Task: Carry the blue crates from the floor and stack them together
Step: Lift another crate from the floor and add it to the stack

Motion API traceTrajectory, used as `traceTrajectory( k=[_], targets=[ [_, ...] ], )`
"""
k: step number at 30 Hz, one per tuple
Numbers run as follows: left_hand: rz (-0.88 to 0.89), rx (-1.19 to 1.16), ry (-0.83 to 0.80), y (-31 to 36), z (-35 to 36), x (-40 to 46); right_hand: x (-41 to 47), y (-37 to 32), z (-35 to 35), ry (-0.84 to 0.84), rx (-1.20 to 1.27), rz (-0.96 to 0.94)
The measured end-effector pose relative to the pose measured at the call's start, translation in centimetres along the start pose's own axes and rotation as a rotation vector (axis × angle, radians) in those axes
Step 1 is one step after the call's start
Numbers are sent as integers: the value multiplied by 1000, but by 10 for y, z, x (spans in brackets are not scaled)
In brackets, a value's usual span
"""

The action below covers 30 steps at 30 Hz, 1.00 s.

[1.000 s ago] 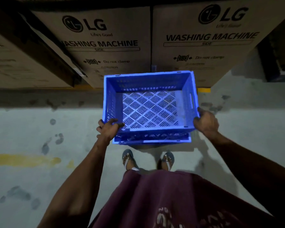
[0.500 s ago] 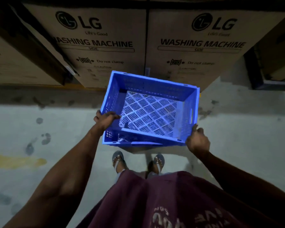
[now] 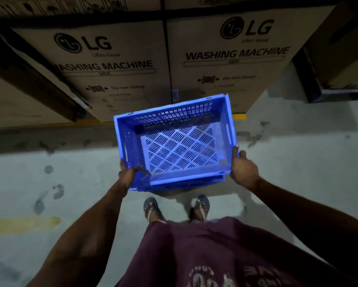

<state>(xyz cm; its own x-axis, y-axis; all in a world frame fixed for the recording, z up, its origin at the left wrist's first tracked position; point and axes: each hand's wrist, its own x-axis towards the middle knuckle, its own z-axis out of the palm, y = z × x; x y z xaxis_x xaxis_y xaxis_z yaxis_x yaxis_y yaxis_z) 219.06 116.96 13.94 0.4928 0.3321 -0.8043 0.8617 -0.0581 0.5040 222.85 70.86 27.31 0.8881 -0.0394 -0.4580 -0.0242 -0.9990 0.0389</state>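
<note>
Cardboard LG boxes [image 3: 116, 65], "WASHING MACHINE", blue crate [image 3: 174, 141]

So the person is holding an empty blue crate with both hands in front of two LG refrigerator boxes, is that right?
Not quite. The head view shows the two cardboard boxes printed with "WASHING MACHINE", not refrigerator. The rest holds: the left hand and right hand hold the empty blue crate by its near corners in front of them.

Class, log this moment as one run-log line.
stage: carrying | left hand: grips blue crate | right hand: grips crate | crate: empty, tilted
</note>
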Motion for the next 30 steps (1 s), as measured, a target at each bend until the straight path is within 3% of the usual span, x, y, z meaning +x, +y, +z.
traceTrajectory(
  k=[5,10,13,17,19,22,26,30],
  targets=[
    [140,71,193,58,1,-94,29,-23,-4,67,8,91],
    [361,-126,123,115,-25,-92,53,-34,-4,-78,90,76],
    [327,-132,123,146,-38,-76,12,-43,19,-144,156,38],
    [180,301,246,118,-40,-60,13,-42,38,-246,406,159],
    [226,443,288,92,-28,-77,41,-43,44,-281,490,263],
    [285,517,226,53,-18,-96,62,-49,54,-329,636,390],
    [279,594,211,42,-20,-102,89,-30,104,-344,829,404],
    [231,581,252,79,-27,-84,66,-32,48,-142,918,343]
  ],
)
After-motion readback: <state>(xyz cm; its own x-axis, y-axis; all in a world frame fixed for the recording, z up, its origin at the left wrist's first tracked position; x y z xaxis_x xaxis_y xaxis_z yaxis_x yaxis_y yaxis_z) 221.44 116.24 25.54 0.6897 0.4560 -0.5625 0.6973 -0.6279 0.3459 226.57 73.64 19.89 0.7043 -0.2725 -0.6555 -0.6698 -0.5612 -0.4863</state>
